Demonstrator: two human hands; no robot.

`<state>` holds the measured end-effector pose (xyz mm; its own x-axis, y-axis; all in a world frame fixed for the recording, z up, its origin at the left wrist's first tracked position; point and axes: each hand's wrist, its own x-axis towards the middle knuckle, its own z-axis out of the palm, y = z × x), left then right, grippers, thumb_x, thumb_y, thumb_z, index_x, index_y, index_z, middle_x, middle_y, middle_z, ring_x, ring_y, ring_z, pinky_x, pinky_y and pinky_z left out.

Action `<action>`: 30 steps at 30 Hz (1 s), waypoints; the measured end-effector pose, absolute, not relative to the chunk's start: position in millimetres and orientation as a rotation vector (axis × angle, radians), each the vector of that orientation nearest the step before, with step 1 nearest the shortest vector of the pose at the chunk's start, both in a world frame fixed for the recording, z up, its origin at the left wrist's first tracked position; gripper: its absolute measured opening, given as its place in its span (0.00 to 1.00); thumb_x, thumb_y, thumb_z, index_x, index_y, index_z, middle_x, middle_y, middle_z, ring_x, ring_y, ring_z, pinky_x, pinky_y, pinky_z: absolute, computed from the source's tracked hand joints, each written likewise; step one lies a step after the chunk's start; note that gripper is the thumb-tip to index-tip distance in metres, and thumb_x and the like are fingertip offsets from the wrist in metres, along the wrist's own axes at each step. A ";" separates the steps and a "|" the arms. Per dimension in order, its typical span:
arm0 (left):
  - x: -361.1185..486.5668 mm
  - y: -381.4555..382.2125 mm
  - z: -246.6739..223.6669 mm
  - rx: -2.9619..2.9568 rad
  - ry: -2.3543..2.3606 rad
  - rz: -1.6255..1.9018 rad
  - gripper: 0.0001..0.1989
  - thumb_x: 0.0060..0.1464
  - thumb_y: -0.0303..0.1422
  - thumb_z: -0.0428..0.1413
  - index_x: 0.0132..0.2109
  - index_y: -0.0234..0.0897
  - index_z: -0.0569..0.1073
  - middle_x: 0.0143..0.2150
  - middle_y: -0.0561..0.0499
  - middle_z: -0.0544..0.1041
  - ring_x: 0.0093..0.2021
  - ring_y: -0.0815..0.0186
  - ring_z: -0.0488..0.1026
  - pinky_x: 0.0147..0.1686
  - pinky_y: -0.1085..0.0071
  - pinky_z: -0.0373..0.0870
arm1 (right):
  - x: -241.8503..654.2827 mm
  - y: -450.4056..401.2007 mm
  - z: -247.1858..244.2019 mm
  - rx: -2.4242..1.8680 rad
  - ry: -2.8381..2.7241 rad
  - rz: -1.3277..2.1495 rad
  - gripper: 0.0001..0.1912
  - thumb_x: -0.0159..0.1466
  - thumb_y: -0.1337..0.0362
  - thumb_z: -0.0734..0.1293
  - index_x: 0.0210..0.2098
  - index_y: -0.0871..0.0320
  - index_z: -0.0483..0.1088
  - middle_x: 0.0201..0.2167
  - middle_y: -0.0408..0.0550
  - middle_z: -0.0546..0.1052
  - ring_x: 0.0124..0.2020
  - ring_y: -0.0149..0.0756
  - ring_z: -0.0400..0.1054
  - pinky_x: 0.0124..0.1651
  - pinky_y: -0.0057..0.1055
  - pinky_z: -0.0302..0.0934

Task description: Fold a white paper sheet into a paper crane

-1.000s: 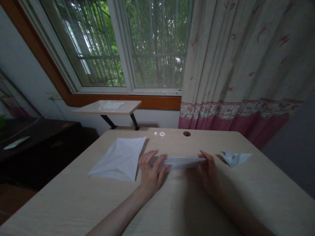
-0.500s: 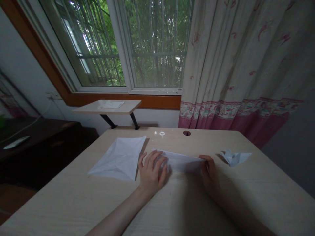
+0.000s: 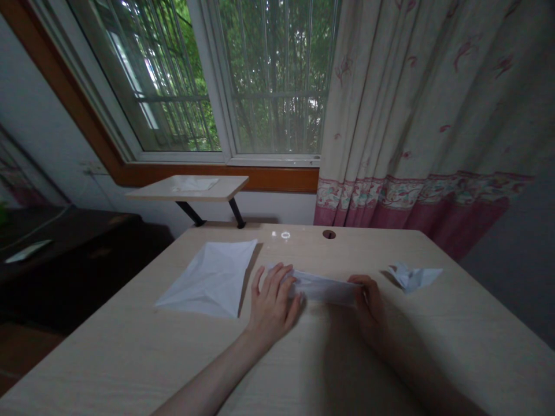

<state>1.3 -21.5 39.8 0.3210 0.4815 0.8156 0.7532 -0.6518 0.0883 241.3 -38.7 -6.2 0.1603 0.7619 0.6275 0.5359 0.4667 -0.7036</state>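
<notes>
A folded white sheet of paper (image 3: pixel 327 289) lies across the wooden desk between my hands as a long, narrow strip. My left hand (image 3: pixel 273 300) holds down its left end, with bent, slightly spread fingers over the paper and the thumb at the near edge. At the other end my right hand (image 3: pixel 370 306) pinches the right corner between thumb and fingers; part of that grip is in shadow. Left of my left hand rests a larger creased white sheet (image 3: pixel 212 280). A small folded paper figure (image 3: pixel 414 278) with pointed ends sits to the right of my right hand.
The desk (image 3: pixel 277 370) has a raised shelf (image 3: pixel 151 192) at back left, with a white paper (image 3: pixel 195 184) on it. A round cable hole (image 3: pixel 329 234) is near the back edge. Beyond are a barred window (image 3: pixel 273 81) and a floral curtain (image 3: pixel 390 115).
The strip of paper looks narrower, its upper edge lower than before. My left hand has shifted slightly right, its thumb further from the fingers. My right hand stays at the right corner.
</notes>
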 end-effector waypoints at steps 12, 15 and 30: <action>4.6 -20.9 32.9 -2.283 -1.072 -1.176 0.09 0.63 0.27 0.47 0.39 0.38 0.71 0.52 0.47 0.76 0.56 0.58 0.70 0.64 0.47 0.29 | 242.1 -41.3 -6.0 -1.186 -1.523 0.268 0.08 0.68 0.63 0.55 0.44 0.52 0.63 0.37 0.45 0.71 0.38 0.38 0.67 0.41 0.34 0.62; 5.2 -21.6 34.3 -2.293 -1.056 -1.176 0.09 0.61 0.27 0.47 0.36 0.38 0.70 0.51 0.48 0.77 0.56 0.58 0.70 0.64 0.46 0.29 | 241.7 -42.0 -4.5 -1.184 -1.527 0.246 0.08 0.68 0.63 0.55 0.44 0.52 0.63 0.36 0.45 0.71 0.37 0.37 0.67 0.40 0.33 0.62; -3.1 -26.0 46.7 -2.385 -1.014 -1.177 0.19 0.65 0.38 0.40 0.31 0.38 0.69 0.55 0.43 0.74 0.57 0.54 0.68 0.63 0.44 0.38 | 237.1 -49.4 4.4 -1.109 -1.646 0.275 0.07 0.69 0.65 0.54 0.41 0.52 0.63 0.35 0.44 0.70 0.36 0.35 0.67 0.39 0.31 0.62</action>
